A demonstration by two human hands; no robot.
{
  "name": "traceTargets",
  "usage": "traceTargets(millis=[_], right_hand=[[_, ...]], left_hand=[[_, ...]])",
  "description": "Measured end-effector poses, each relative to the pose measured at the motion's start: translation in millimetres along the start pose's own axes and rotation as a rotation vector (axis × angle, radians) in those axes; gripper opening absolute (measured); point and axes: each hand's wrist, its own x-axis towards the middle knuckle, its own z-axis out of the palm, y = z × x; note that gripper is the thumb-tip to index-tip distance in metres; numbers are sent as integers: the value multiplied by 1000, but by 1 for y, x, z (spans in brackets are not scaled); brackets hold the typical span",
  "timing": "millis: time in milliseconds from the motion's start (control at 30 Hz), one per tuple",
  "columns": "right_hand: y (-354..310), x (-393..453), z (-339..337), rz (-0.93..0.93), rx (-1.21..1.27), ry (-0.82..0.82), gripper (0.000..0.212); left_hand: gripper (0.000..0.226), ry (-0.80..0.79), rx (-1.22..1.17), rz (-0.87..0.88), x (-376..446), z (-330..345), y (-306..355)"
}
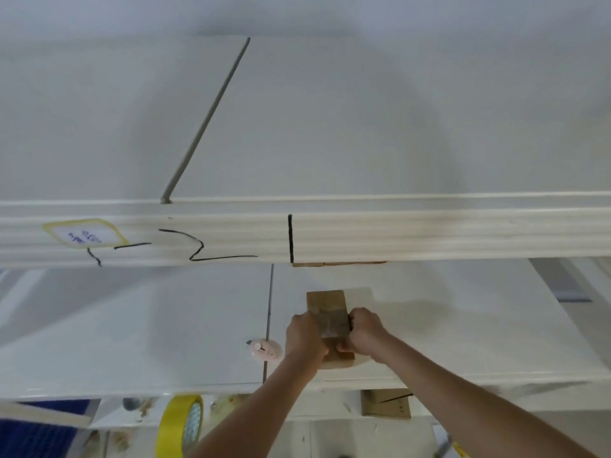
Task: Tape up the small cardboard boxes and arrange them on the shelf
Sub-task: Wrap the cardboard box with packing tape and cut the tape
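Note:
A small brown cardboard box (327,309), with a strip of clear tape along its top, rests on the white shelf board (446,328). My left hand (304,335) grips its left side and my right hand (363,335) grips its right side, both near the box's front end. Under the upper shelf's front beam (429,229), the bottom edge of another cardboard box (337,264) peeks out further back. A pink tape cutter (266,350) lies on the board just left of my left hand.
A yellow tape roll (180,424) hangs below the shelf's front edge at the lower left. Another cardboard box (385,404) sits on the level beneath. A labelled sticker (84,234) and black marker lines mark the beam. A dark seam (269,309) divides the shelf boards.

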Motion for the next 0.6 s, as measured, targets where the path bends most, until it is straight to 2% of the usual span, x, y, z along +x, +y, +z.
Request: traceTargets(millis=[133, 300, 400, 500, 600], right_hand=[[1, -2, -5, -20, 10, -30, 52], [3, -6, -10, -39, 63, -123, 59], [-4, -5, -18, -9, 137, -76, 54], [-15, -1, -24, 28, 124, -32, 41], [-28, -2, -25, 65, 92, -45, 42]], left_hand=[[56, -86, -88, -30, 1, -12, -16], [51, -84, -54, 26, -4, -18, -16], [47, -39, -164, -18, 4, -34, -13], [52, -13, -158, -56, 10, -44, -11], [53, -39, -195, -68, 12, -35, -8]])
